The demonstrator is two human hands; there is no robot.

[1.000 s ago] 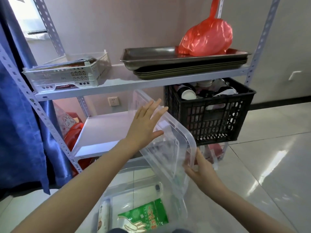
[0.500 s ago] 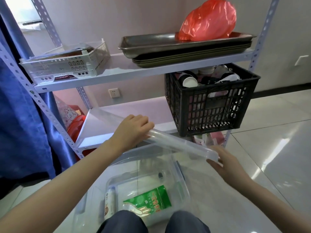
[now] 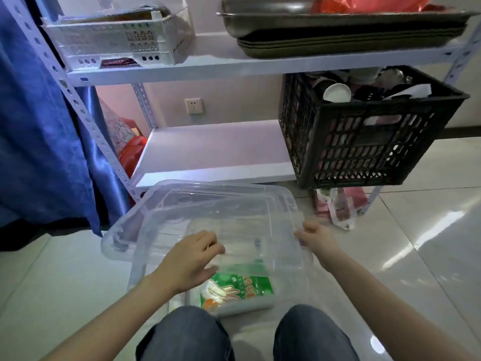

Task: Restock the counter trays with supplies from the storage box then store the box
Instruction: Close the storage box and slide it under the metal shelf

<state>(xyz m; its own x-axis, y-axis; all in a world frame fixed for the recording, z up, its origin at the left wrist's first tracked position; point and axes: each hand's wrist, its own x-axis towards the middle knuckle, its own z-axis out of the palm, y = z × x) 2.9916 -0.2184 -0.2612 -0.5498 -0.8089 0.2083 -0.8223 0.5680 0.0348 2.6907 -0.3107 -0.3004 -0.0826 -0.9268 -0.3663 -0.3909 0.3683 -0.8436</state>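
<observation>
- A clear lid (image 3: pixel 221 220) was held flat over the storage box (image 3: pixel 145 269) on the floor, below the empty shelf (image 3: pixel 216 149).
- The left hand (image 3: pixel 190 259) was curled over the lid's near edge; the right hand (image 3: pixel 316 237) pinched its right rim.
- The closing step appeared underway; pressing the lid down evenly seemed called for next.

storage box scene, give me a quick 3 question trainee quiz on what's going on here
1. True or false: the clear lid lies over the storage box.
2. Which hand grips the lid's right edge: A) left hand B) right hand?
3. Fill in: the black crate sits on the ____ shelf, beside a bare stretch.

Key: 1 true; 2 B; 3 lower
</observation>
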